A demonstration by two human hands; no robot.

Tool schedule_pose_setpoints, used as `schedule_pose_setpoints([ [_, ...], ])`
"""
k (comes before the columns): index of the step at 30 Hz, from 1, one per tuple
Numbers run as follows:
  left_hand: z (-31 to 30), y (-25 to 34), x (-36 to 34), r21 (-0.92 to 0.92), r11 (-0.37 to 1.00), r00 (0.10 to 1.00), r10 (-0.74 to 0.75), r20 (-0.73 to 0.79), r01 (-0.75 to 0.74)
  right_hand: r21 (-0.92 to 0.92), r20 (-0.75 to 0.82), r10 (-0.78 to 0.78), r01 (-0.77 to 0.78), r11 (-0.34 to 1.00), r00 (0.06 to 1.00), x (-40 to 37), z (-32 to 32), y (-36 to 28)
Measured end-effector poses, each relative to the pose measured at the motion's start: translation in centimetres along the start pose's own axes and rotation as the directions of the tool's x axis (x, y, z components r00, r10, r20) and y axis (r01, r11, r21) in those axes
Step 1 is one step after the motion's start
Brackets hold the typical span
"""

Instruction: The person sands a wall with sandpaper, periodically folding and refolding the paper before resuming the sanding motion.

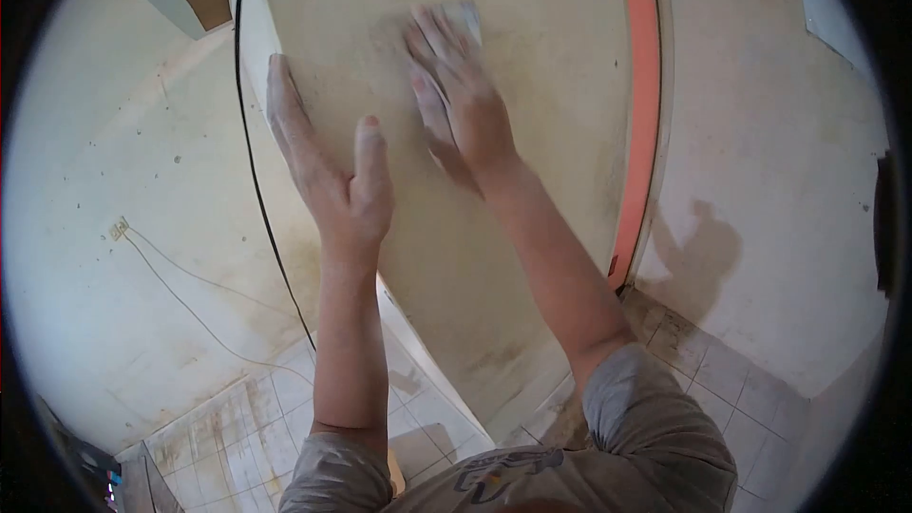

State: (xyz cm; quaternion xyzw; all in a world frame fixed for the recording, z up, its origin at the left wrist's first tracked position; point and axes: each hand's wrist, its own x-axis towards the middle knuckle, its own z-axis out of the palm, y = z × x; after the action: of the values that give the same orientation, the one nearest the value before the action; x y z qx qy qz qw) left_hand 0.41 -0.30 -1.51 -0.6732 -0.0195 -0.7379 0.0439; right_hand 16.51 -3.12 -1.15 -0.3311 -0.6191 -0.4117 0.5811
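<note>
My right hand (456,76) is pressed against the yellowish wall (503,256) ahead of me, smeared by motion. Under its fingers lies a sheet of sandpaper (469,21), whose pale corner sticks out past the fingertips. Much of the sheet is hidden by the hand. At the wall's left corner edge, my left hand (328,166) rests with its fingers stretched along the edge and the thumb apart, holding nothing. Whitish dust coats the fingers of both hands.
A black cable (249,123) hangs down left of the corner. Thin cords run from a wall socket (119,228) on the left wall. An orange-pink door frame (638,114) borders the right side. Stained tiles (252,423) cover the floor.
</note>
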Motion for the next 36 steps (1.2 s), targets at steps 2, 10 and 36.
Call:
schedule_pose_setpoints([
  [2,0.1,0.3,0.1,-0.135,0.986,0.994,-0.103,-0.024,0.099,0.056,-0.022,-0.034,0.036,0.998,0.999,3.4,0.1,0.8],
  [10,0.1,0.8,-0.3,-0.292,0.933,0.972,-0.233,-0.039,0.212,0.041,0.151,0.119,-0.126,0.991,0.981,-9.7,-3.3,0.8],
  [36,0.1,1.0,0.4,-0.354,0.911,0.951,-0.276,-0.141,0.212,0.185,0.204,0.443,-0.479,0.858,0.873,-18.7,-4.0,-0.7],
])
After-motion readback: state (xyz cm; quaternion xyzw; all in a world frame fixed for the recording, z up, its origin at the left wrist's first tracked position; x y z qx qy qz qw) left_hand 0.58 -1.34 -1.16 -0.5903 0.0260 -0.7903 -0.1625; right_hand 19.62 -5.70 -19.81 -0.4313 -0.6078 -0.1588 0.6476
